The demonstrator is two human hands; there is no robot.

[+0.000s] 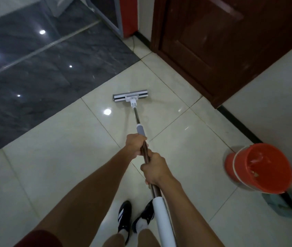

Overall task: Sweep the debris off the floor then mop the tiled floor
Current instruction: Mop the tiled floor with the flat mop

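Cream glazed tiles (56,175) carry the flat mop head (130,98), which lies pressed flat on the tiled floor ahead of the person, a little short of the seam where the pale tiles meet a band of dark grey polished stone (34,72). The mop handle (137,116) slopes back from the head toward the body, so that the pad can stay flat while the person stands upright and pushes. The left hand (136,144) is wrapped round the shaft just below the grey collar, the forward position that most likely steers and bears down; the right hand (155,169) is clenched round the shaft just behind it, nearer the white upper grip (162,220), where it can drive the stroke. Both hands sit close together, which suits short controlled passes. No loose debris shows on the tiles, so the sweeping step appears done and mopping is under way. The black shoes (124,215) stand behind the mop, keeping off the stretch being wiped. An orange bucket (261,168) sits to the right against the wall, near enough to reach yet outside the mop's path, with a greyish dustpan-like object (282,205) just beside it, too blurred to name surely. A dark wooden door (221,41) closes the corner beyond.
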